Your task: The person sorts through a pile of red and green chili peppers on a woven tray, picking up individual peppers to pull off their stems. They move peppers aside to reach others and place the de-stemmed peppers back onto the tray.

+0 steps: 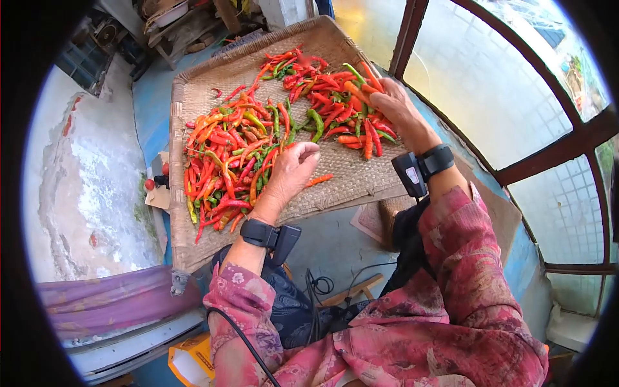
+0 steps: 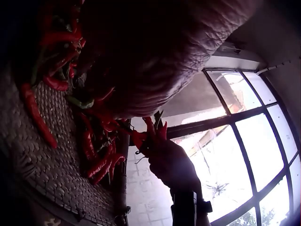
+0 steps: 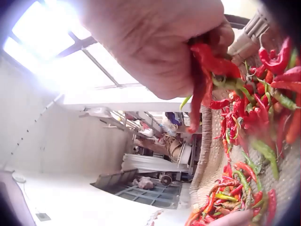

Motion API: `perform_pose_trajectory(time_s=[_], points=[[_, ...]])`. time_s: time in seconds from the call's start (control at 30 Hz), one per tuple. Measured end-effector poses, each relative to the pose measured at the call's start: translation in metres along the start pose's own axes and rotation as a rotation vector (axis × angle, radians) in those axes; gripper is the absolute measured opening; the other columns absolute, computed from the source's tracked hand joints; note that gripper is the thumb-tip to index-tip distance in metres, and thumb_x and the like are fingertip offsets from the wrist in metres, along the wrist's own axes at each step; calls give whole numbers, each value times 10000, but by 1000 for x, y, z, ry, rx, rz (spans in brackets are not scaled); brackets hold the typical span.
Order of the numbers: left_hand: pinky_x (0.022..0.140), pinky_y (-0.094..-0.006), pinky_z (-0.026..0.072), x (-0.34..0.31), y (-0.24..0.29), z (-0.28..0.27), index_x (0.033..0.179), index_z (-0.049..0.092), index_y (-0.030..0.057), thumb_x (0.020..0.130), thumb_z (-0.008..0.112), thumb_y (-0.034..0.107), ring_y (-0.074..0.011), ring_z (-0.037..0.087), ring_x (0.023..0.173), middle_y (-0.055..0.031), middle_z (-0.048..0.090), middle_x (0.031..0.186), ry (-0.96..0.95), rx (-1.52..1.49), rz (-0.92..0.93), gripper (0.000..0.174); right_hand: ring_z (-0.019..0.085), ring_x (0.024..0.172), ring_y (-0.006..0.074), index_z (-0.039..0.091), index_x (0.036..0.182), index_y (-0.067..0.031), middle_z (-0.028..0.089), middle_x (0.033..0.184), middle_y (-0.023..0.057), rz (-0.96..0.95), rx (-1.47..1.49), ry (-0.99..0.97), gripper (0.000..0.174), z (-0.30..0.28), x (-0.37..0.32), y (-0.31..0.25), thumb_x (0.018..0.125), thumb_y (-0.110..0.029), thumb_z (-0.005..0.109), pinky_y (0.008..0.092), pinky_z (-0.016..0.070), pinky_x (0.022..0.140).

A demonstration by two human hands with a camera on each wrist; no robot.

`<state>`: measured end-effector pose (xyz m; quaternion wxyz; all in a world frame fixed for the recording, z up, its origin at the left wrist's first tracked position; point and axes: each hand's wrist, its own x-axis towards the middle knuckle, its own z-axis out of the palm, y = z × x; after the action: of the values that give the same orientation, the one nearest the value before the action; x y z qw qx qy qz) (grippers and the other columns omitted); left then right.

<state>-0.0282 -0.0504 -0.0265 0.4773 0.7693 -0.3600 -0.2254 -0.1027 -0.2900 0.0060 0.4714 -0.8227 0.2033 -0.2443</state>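
Gripping right hand (image 1: pixel 403 113): from my distant seat I am seeing it pinching several long, glossy red, orange and green peppers (image 3: pixel 204 70) between thumb and fingers, at the upper right of the head view. Red tips are dangling free beneath the fingers in the right wrist view.
Left hand (image 1: pixel 290 174): its fingers are curling in near the centre, beside the larger heap; I cannot tell whether they are pinching anything, since the left wrist view is showing mostly shadow.
Larger heap of red, orange and green peppers (image 1: pixel 222 155): it is lying left of centre in the head view, reaching towards the lower left.
Smaller heap of mostly red peppers (image 1: pixel 335 100): it is spreading across the upper middle and right, just below the right hand.
Shallow tan woven tray (image 1: pixel 351 171): it is bearing both heaps, and its raised edge is running close by the right hand.
Single orange-red pepper (image 1: pixel 320 180): it is lying apart, just right of the left hand.
Risk at the grip: I am judging that an uneven pinch could be letting the outer peppers slip, perhaps over the nearby edge.
Risk at the sleeve: the black cable (image 1: pixel 245 339) is trailing along the left sleeve, and a long reach could be tugging it.
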Motion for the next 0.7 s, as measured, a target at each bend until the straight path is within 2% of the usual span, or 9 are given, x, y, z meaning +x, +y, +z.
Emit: perform_pose_trajectory(time_s=[0.07,0.1,0.2,0.23,0.27,0.33,0.47,0.6,0.7], points=[[768,-289,463,10,-9,5,1131,518,-1,875,549,265,-153,564,904,-65,592,953,-69,-206,-101,371,497,649,206,542,922,-35,527,755,91,296,482,-213,203,-4,-11,-9,727,-92,548,310,415,600],[772,-299,467,11,-4,8,1156,497,12,877,545,298,-159,564,908,-69,587,976,-99,-505,-188,403,502,727,236,519,864,-66,525,842,113,-184,411,-317,202,-6,-23,-17,701,-68,637,320,420,627],[784,-308,473,23,-3,16,1181,469,33,887,529,345,-162,558,929,-75,569,1029,-166,-918,-282,434,502,786,290,499,833,-77,513,918,138,-53,500,-406,279,12,-30,-15,648,-66,708,330,431,663],[788,-306,472,27,-2,20,1170,473,32,892,522,330,-164,559,930,-75,570,1023,-183,-992,-236,410,510,791,231,516,895,-62,513,916,118,-151,479,-363,228,20,-39,-17,701,-71,637,300,433,665],[791,-305,471,31,-2,24,1158,476,31,898,515,315,-166,559,931,-75,571,1017,-200,-1066,-190,387,502,753,151,501,1005,-38,512,884,75,196,542,-454,261,33,-32,-5,752,-93,529,257,429,626],[773,-311,490,37,-8,30,1135,480,30,896,527,261,-173,573,914,-72,576,1003,-115,-1068,-160,335,482,686,91,453,1115,-18,498,843,44,189,415,-470,353,35,-48,-37,776,-118,433,230,414,555],[693,-305,533,42,-12,33,1105,485,18,879,539,170,-164,601,827,-69,588,958,116,-816,-214,278,462,605,73,451,1098,-36,491,797,31,219,343,-480,429,52,-54,-26,873,-396,511,223,383,483],[618,-255,518,40,-9,33,1097,472,9,857,535,161,-121,588,779,-74,583,949,91,-715,-116,291,485,626,73,492,1079,-41,517,818,25,214,554,-489,444,68,-49,-4,836,-397,598,219,396,492],[647,-286,521,36,1,21,1085,463,10,860,531,166,-157,595,792,-102,579,975,-37,-791,-140,282,534,526,93,565,1025,-22,589,751,29,483,787,-544,272,50,-43,-13,786,-116,654,222,448,434]])
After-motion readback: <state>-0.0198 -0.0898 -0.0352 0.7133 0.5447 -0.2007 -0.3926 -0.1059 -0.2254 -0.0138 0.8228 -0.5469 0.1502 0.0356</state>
